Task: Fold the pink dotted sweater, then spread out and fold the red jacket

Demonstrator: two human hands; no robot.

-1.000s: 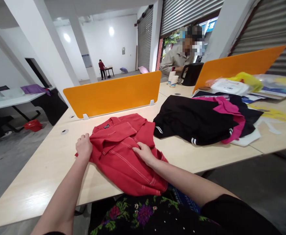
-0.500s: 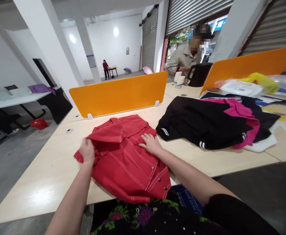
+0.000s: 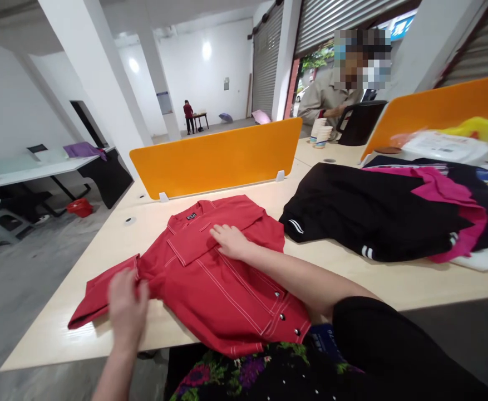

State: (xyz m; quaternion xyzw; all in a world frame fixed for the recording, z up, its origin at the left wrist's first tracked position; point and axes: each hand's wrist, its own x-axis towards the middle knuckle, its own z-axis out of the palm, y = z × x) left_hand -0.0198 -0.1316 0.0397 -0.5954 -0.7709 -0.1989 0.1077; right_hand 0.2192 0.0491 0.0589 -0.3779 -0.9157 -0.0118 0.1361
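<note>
A red jacket (image 3: 227,284) with white stitching and metal snap buttons lies front side up on the table. One sleeve (image 3: 202,245) is folded across its chest, and my right hand (image 3: 230,241) rests flat on that sleeve with fingers extended. The other sleeve (image 3: 102,289) sticks out to the left. Beside its cuff end hovers my left hand (image 3: 127,303), blurred by motion, thumb apart from the fingers and no cloth visible in it. A dark label (image 3: 191,216) shows inside the collar.
A black garment (image 3: 369,211) with white stripes and a magenta piece (image 3: 448,189) lie to the right. Orange dividers (image 3: 218,159) edge the pale table (image 3: 47,334). Paper cups (image 3: 322,136) and a black jug (image 3: 358,122) stand behind, near a seated person (image 3: 327,92).
The left sleeve was in my left hand over the jacket; it now lies out to the left, released. My right hand has moved up and left onto the folded sleeve. The view has shifted slightly.
</note>
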